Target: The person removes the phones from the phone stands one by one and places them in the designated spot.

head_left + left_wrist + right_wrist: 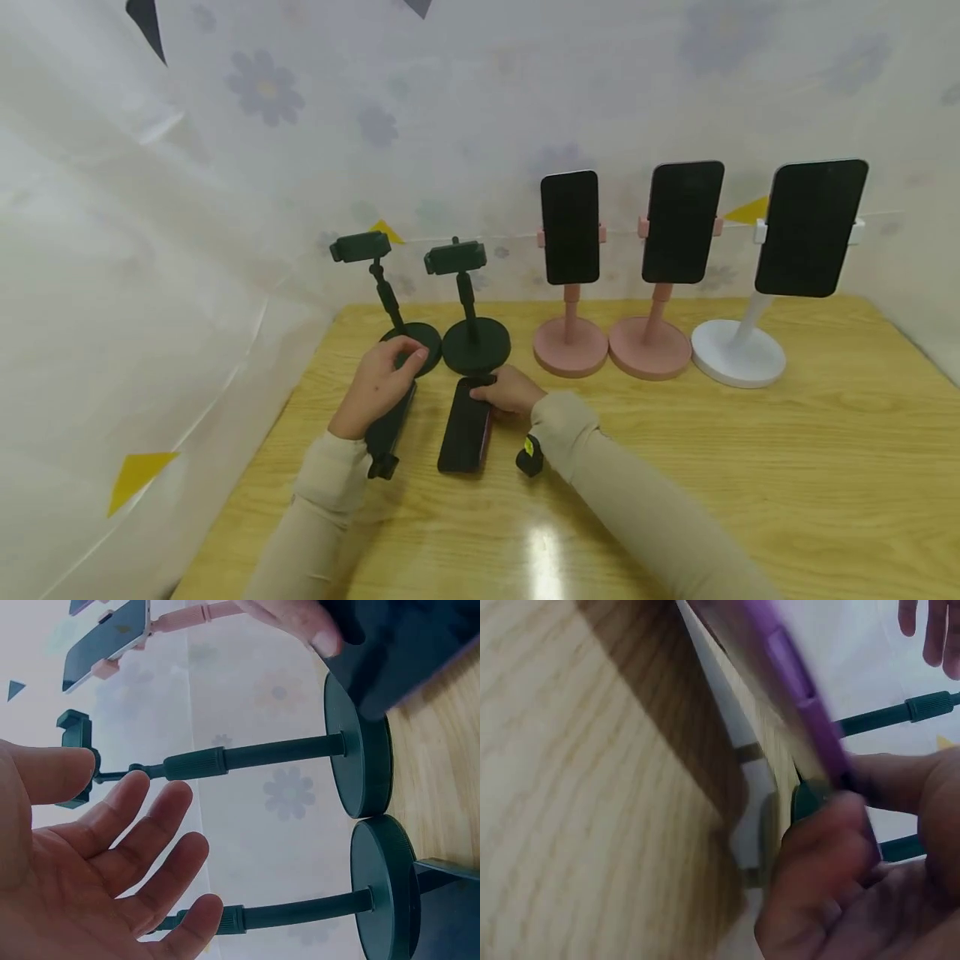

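Your right hand (pixel 512 392) has the phone (pixel 463 433) in a pinch at its far right corner. The thumb lies on the screen side and the fingers go under; they are closed as far as the thin body of the phone allows. From this grip the phone extends back toward you and a little to the left. Its long axis runs from near to far, and its far end points to the base of the right green stand (pixel 476 346), which is just beyond. The clamp (pixel 455 257) at the top of that stand is turned sideways, so it lies across the line of the phone. At the grip, the right wrist view shows a gap between the phone and the table (pixel 825 467); whether the near end touches the wood, I cannot tell.

Your left hand (pixel 377 385) holds nothing. Its palm is open and the fingers are loosely bent and apart. It is above the other phone (pixel 392 417), close to the left green stand (pixel 386 300). For the phone in the pinch, the nearer hand is clearly your right one, and the left is beside it, across a small space.
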{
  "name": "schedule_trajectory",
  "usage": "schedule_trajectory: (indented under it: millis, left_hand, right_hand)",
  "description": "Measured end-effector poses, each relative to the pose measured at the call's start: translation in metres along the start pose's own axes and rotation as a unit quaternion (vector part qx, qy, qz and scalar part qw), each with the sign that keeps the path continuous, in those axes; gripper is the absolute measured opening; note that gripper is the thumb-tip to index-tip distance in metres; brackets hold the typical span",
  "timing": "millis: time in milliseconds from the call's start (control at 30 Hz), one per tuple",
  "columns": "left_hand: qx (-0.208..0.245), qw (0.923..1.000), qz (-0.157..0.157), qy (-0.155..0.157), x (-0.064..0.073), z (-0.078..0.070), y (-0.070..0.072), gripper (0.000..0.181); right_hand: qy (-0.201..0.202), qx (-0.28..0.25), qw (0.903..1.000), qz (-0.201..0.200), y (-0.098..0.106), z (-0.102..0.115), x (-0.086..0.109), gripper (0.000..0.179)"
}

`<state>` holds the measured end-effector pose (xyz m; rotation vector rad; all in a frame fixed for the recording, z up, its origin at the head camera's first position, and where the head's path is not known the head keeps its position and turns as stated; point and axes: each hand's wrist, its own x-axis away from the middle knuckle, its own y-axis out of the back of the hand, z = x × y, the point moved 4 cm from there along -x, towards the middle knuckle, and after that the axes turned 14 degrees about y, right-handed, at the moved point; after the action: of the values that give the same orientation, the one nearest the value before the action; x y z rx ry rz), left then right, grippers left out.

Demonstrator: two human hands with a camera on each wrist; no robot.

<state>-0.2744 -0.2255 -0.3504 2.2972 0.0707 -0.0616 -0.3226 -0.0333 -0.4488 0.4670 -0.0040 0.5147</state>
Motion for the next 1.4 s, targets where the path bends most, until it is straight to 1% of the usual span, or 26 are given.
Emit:
schedule_trajectory:
  millis: [67,133,233,333,433,533,667,733,800,867,933,1000,1067,1167,1300,1333,1400]
  left_hand:
    - [0.000,1.0000,0.002,-0.003,0.001,0.001,0.000,0.029]
    - [0.001,1.0000,0.004,-0.001,0.002,0.002,0.001,0.029]
    - [0.003,0.9999,0.005,0.010,0.004,0.005,0.003,0.029]
    - [0.001,0.9996,0.015,0.025,0.006,0.010,0.003,0.030]
    - [0.003,0.9989,0.030,0.037,0.008,0.013,0.002,0.031]
    - [0.006,0.9985,0.040,0.037,0.009,0.015,0.000,0.031]
    - [0.005,0.9985,0.046,0.029,0.011,0.016,0.001,0.030]
    - [0.000,0.9983,0.051,0.030,0.012,0.018,0.003,0.030]
    - [-0.008,0.9976,0.058,0.036,0.014,0.021,0.004,0.030]
    - [-0.014,0.9967,0.067,0.044,0.015,0.024,0.005,0.032]
    - [-0.019,0.9960,0.072,0.049,0.016,0.027,0.006,0.033]
    - [-0.022,0.9958,0.073,0.051,0.017,0.029,0.007,0.033]
    - [-0.023,0.9958,0.074,0.050,0.017,0.029,0.006,0.031]
    - [-0.023,0.9956,0.079,0.044,0.018,0.027,0.006,0.029]
    - [-0.021,0.9953,0.086,0.039,0.020,0.027,0.005,0.029]
    - [-0.019,0.9953,0.086,0.040,0.021,0.028,0.006,0.028]
    - [-0.016,0.9957,0.082,0.041,0.021,0.030,0.006,0.027]
  right_hand:
    - [-0.003,-0.013,0.9999,0.004,-0.003,0.000,0.000,0.018]
    - [-0.010,-0.013,0.9999,0.000,-0.005,-0.001,-0.001,0.014]
    - [-0.020,0.002,0.9996,-0.021,-0.007,-0.004,-0.004,0.016]
    - [-0.026,0.017,0.9987,-0.040,-0.008,-0.005,-0.006,0.014]
    - [-0.025,0.029,0.9981,-0.047,-0.009,-0.005,-0.008,0.018]
    - [-0.022,0.047,0.9974,-0.051,-0.007,-0.006,-0.009,0.023]
    - [-0.019,0.065,0.9969,-0.038,-0.003,-0.007,-0.013,0.032]
    - [-0.013,0.095,0.9951,-0.022,0.000,-0.007,-0.016,0.034]
    - [-0.007,0.120,0.9927,-0.009,0.002,-0.005,-0.018,0.037]
    - [-0.004,0.129,0.9916,0.001,0.003,-0.003,-0.018,0.038]
    - [-0.009,0.109,0.9940,0.004,0.002,-0.001,-0.017,0.035]
    - [-0.014,0.082,0.9965,0.001,-0.001,0.001,-0.017,0.025]
    - [-0.013,0.072,0.9973,-0.003,-0.002,0.002,-0.015,0.023]
    - [-0.004,0.085,0.9963,-0.012,-0.003,0.006,-0.013,0.031]
    - [-0.003,0.087,0.9960,-0.022,-0.002,0.008,-0.009,0.020]
    - [-0.002,0.087,0.9959,-0.025,-0.002,0.007,-0.009,0.022]
    - [0.001,0.096,0.9950,-0.028,-0.002,0.007,-0.008,0.030]
